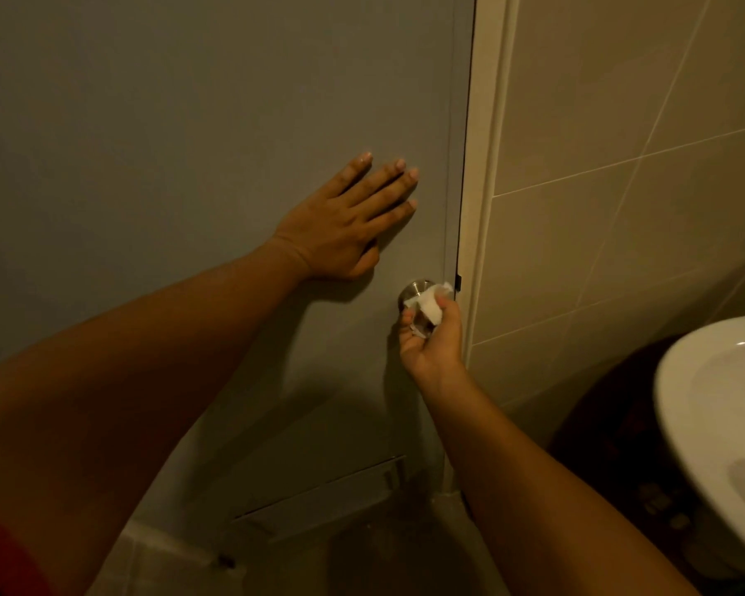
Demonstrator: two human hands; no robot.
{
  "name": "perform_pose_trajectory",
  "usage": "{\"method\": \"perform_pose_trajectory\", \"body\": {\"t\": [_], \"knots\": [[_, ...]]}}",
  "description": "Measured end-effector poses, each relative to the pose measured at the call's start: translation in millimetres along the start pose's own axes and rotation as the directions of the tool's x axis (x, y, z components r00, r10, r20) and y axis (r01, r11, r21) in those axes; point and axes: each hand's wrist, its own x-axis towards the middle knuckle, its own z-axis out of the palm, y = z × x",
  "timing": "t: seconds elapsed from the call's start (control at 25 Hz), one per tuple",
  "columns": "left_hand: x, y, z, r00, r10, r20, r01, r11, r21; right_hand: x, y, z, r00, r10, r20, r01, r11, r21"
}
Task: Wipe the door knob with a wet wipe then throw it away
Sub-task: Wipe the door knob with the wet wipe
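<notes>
The right hand (432,337) fingers pinch the soft, limp wet wipe (429,305) against the smooth, likely slippery door knob (413,290), while the left hand (345,221) lies flat, fingers spread, on the door (190,122).

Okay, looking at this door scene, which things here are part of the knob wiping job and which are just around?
Part of the job:
door knob, metal, on the grey door
wet wipe, pressed on the knob
right hand, holding the wipe
left hand, flat on the door

Just around:
white sink, lower right
tiled wall
door vent, low on the door
</notes>
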Motion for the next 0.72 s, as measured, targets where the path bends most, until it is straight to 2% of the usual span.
{"method": "perform_pose_trajectory", "body": {"t": [0.04, 0.08, 0.12, 0.16, 0.2, 0.24, 0.28, 0.32, 0.36, 0.4, 0.44, 0.48, 0.52, 0.6, 0.64, 0.72], "knots": [[0.2, -0.2, 0.1, 1.000, 0.002, -0.001, -0.002, 1.000, 0.000, -0.7, 2.0, 0.9, 1.000, 0.003, 0.003, -0.003, 1.000, 0.008], [0.0, -0.1, 0.3, 1.000, 0.003, -0.002, -0.003, 1.000, -0.003, -3.0, 2.8, 1.8, 1.000, -0.022, 0.009, 0.023, 0.996, -0.081], [-0.3, 0.4, 0.2, 1.000, 0.001, -0.004, -0.001, 1.000, -0.006, -3.7, 3.2, 2.1, 0.996, -0.089, 0.005, 0.086, 0.953, -0.289], [-0.4, 0.8, 0.0, 1.000, -0.002, -0.004, 0.002, 1.000, -0.009, -4.0, 3.7, -1.2, 0.978, -0.206, 0.031, 0.188, 0.804, -0.564], [-0.4, 0.9, -0.3, 1.000, -0.006, 0.000, 0.006, 1.000, -0.012, -3.5, 3.0, -7.8, 0.931, -0.341, 0.131, 0.297, 0.496, -0.816], [-0.4, 0.5, -0.5, 1.000, -0.006, 0.011, 0.006, 1.000, -0.015, -0.1, -0.2, -16.3, 0.863, -0.406, 0.301, 0.376, 0.117, -0.919], [-0.8, 0.1, -0.5, 1.000, -0.005, 0.022, 0.006, 1.000, -0.020, 4.4, -5.3, -24.9, 0.802, -0.374, 0.465, 0.428, -0.182, -0.885], [-1.0, 0.3, -0.8, 1.000, -0.007, 0.030, 0.008, 1.000, -0.026, 8.3, -10.8, -31.8, 0.759, -0.296, 0.580, 0.466, -0.377, -0.801], [-0.9, 0.5, -1.3, 0.999, -0.010, 0.033, 0.011, 0.999, -0.033, 10.2, -15.5, -36.3, 0.737, -0.224, 0.637, 0.483, -0.484, -0.729], [-0.8, 0.7, -1.8, 0.999, -0.010, 0.032, 0.011, 0.999, -0.042, 12.3, -18.8, -39.4, 0.744, -0.204, 0.636, 0.478, -0.502, -0.721], [-0.9, 0.6, -1.7, 1.000, -0.010, 0.029, 0.011, 0.999, -0.049, 11.1, -19.5, -39.4, 0.773, -0.240, 0.587, 0.466, -0.412, -0.783], [-1.4, 0.6, -0.8, 1.000, -0.009, 0.025, 0.010, 0.998, -0.056, 7.9, -18.3, -38.0, 0.820, -0.275, 0.502, 0.443, -0.251, -0.860], [-2.0, 0.9, -0.3, 1.000, -0.010, 0.027, 0.012, 0.998, -0.063, 4.5, -16.6, -36.4, 0.835, -0.307, 0.457, 0.433, -0.144, -0.890], [-3.1, 4.6, -1.1, 0.998, -0.039, 0.050, 0.043, 0.996, -0.083, -1.0, -16.4, -36.6, 0.806, -0.325, 0.494, 0.473, -0.147, -0.869], [-2.5, 7.4, -0.7, 0.996, -0.059, 0.067, 0.065, 0.993, -0.098, -1.7, -20.5, -38.8, 0.809, -0.314, 0.497, 0.488, -0.114, -0.866], [-1.4, 12.4, -0.3, 0.992, -0.088, 0.095, 0.100, 0.987, -0.128, -6.1, -33.9, -42.0, 0.840, -0.291, 0.458, 0.484, 0.021, -0.875]]}}
